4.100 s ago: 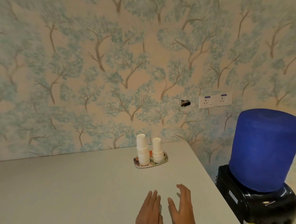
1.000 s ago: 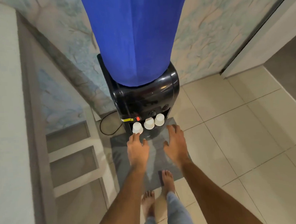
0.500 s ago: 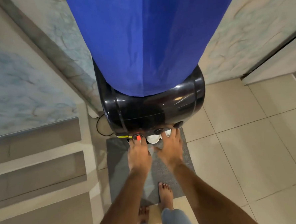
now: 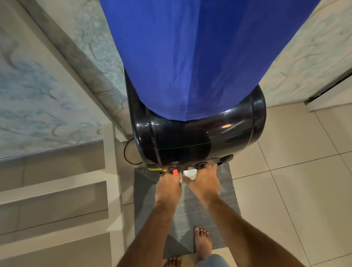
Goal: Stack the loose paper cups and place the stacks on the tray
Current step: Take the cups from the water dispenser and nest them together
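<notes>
Reaching under the dispenser (image 4: 192,140) at white cups (image 4: 190,173), left hand (image 4: 168,188) and right hand (image 4: 205,183) — grip cannot be told.

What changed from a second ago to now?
Left hand and right hand moved forward under the taps of the black water dispenser, covering the white paper cups; only one cup shows between them. Any grip is hidden. Dispenser, blue cloth cover and grey floor mat stayed put.

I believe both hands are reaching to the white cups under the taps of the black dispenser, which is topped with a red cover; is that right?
Not quite: the head view shows the cover is blue, not red. The rest holds: the left hand and right hand reach to the white cups under the taps of the black dispenser.
</notes>
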